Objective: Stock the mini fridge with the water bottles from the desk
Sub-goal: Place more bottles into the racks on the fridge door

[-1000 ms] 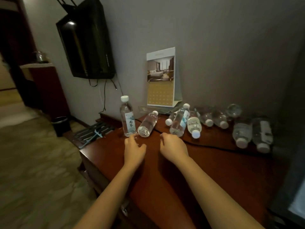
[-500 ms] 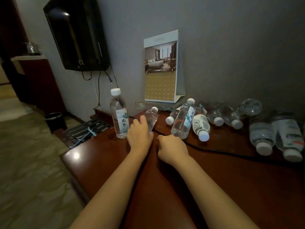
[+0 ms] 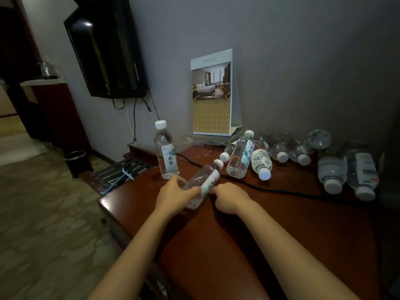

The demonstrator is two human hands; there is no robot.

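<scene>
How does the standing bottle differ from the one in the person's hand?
The standing bottle is upright on the desk, untouched; the held bottle is tilted, cap pointing up and right, gripped by the left hand. The standing bottle's label shows dark characters; the held bottle's label looks plain white from here. Both are clear, white-capped water bottles.

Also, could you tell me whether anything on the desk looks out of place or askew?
Yes: only one upright bottle stands; the other bottles lie or lean in a jumble by the wall, beside a black cable. The left hand grips a tilted bottle. No spill shows.
</scene>
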